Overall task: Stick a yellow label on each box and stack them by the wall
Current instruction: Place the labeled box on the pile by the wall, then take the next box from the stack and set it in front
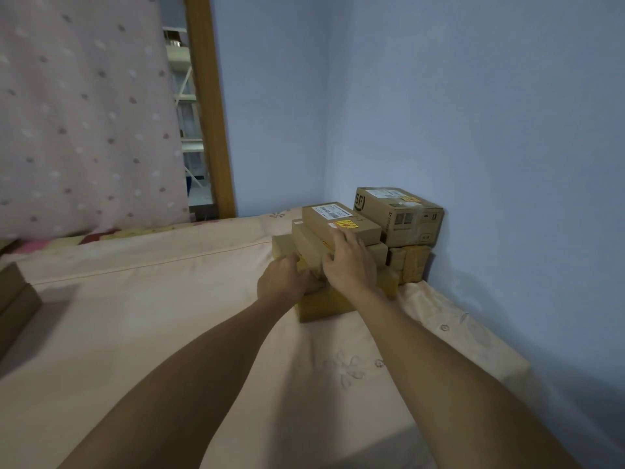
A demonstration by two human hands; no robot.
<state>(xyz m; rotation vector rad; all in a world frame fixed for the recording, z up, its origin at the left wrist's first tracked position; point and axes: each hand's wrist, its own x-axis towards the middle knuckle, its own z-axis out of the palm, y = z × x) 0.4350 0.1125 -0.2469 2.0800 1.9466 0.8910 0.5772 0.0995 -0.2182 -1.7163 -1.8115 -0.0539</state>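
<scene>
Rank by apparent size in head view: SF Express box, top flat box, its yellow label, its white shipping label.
1. SF Express box
2. top flat box, partly under the right hand
3. white shipping label and yellow label look alike; unranked

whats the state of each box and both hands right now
top flat box, closed, yellow label stuck on
SF box, closed, labelled, stacked against the wall
lower flat boxes, closed, stacked under the top flat box
left hand, against the lower flat boxes' near end, grip unclear
right hand, fingers spread on the top flat box
</scene>
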